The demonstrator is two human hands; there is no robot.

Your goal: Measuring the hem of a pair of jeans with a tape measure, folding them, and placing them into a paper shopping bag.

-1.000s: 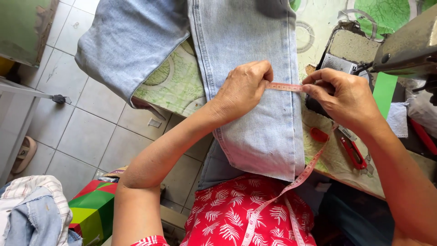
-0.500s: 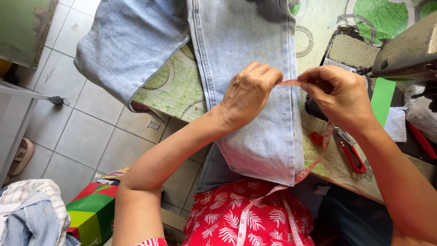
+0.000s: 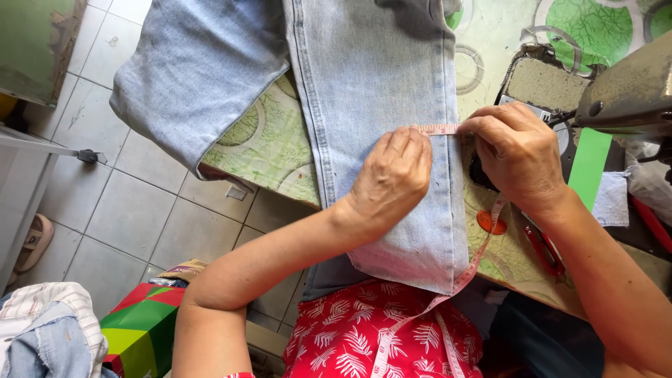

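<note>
Two bare arms were seen, with no sleeves down by the wrists. No rings were seen on the fingers [image 3: 409,143] of the left hand [image 3: 392,178], and none on the right hand [image 3: 514,157]. No watch or band was worn behind the fingers. Below the fingers, red clothing [image 3: 350,332] with white leaf shapes was worn.
</note>
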